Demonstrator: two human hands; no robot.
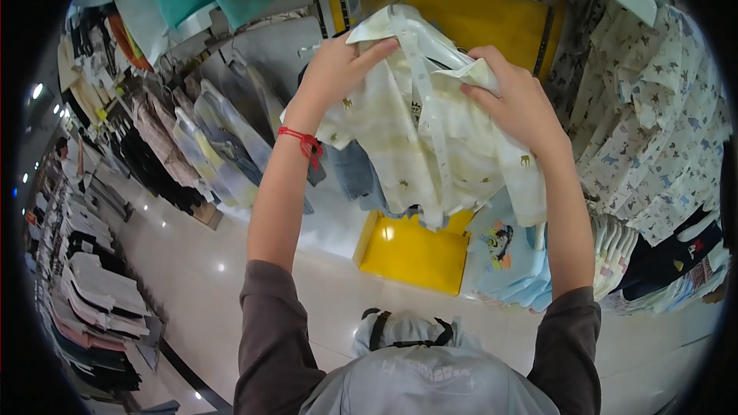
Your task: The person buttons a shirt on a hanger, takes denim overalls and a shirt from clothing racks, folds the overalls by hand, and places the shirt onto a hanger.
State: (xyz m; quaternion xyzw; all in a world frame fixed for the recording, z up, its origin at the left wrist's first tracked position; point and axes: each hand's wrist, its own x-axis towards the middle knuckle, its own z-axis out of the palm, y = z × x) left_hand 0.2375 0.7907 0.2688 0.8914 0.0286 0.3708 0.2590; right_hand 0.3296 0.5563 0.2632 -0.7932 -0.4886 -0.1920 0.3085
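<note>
Grasping the left collar flap of a cream shirt (469, 142) with the left hand (338, 65), wearing a red cord bracelet (304, 141) on that wrist. Pinching the right collar flap between thumb and fingers of the right hand (515, 96). Holding the shirt at far centre, on a white hanger (430, 42), before a yellow panel (477, 8). Standing between hanging garments (219, 123) on the left and patterned shirts (653, 131) on the right.

The cream-and-yellow shirt (388, 142), printed with small brown motifs, hung collar-up on a white hanger (432, 44), upper centre of frame.
</note>
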